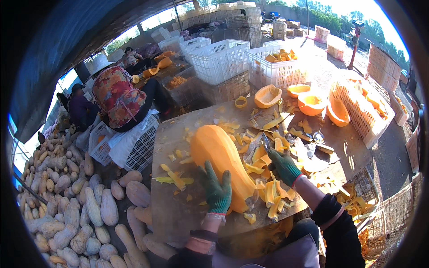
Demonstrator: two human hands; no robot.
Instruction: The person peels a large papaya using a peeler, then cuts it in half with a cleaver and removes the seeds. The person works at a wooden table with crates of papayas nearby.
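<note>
A large peeled orange squash (219,160) lies on the wooden board (177,130) in front of me. My left hand (215,190), in a green glove, rests with fingers spread on the squash's near left side. To the right of the squash, my gloved right hand (283,166) grips a tool with a thin metal blade (266,142), which looks like a peeler or knife; its handle is mostly hidden. Strips of peel (273,197) lie heaped around and under that hand. Hollowed squash halves (311,103) sit at the board's far side, beside a cut squash ring (240,102).
A wooden-handled knife (323,147) and a metal spoon-like tool (318,137) lie among the peelings. Plastic crates (219,60) stand beyond the board, and one with squash pieces (362,110) is at the right. Whole squashes (95,204) cover the ground at left, near a seated person (115,95).
</note>
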